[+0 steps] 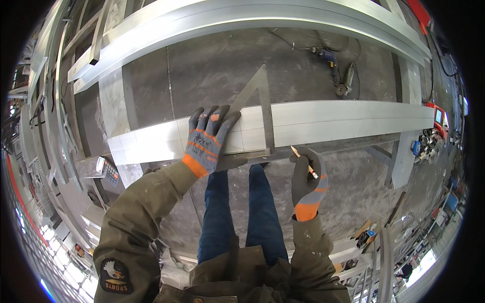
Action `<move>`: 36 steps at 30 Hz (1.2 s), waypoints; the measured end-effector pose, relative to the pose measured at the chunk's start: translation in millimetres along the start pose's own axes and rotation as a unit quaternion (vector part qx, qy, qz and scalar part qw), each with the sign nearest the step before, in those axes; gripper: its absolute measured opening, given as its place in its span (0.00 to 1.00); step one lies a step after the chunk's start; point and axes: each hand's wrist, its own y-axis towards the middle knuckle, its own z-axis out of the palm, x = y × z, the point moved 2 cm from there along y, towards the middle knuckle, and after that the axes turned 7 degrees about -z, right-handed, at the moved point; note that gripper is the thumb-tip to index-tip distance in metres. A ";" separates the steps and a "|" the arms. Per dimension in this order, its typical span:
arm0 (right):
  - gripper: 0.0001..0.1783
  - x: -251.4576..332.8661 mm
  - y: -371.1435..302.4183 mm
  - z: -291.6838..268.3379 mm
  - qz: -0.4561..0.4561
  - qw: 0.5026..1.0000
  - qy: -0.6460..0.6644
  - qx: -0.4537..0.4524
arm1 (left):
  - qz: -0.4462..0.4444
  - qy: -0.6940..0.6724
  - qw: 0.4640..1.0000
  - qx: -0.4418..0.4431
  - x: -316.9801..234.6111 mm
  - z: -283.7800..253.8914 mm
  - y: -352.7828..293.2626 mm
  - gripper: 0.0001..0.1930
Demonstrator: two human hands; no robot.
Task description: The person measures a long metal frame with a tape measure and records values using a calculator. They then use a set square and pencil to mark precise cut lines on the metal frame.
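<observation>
A long silvery metal bar [323,120] lies crosswise before me, with thin lines marked along and across its face. Across it sits a metal triangle square [266,108], its pointed corner reaching past the bar's far edge. My left hand [208,139], in a grey and orange glove, grips the square against the bar, fingers over the top and thumb at the near edge. Part of the square is hidden under that hand. To the right of the square, just off the bar's near edge, my gloved right hand [309,177] is closed around a pencil [297,152], its tip pointing toward the bar.
Large silvery beams [242,15] span the far side. An angle grinder [345,83] and a blue drill [328,58] lie beyond the bar. A calculator [107,170] is at the left, and a red device with a screen [437,118] stands at the bar's right end.
</observation>
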 end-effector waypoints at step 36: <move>0.09 20.3 67.4 53.6 -0.137 0.984 -0.107 0.032 | -0.004 -0.009 1.000 -0.009 0.9 1.6 -0.3 0.57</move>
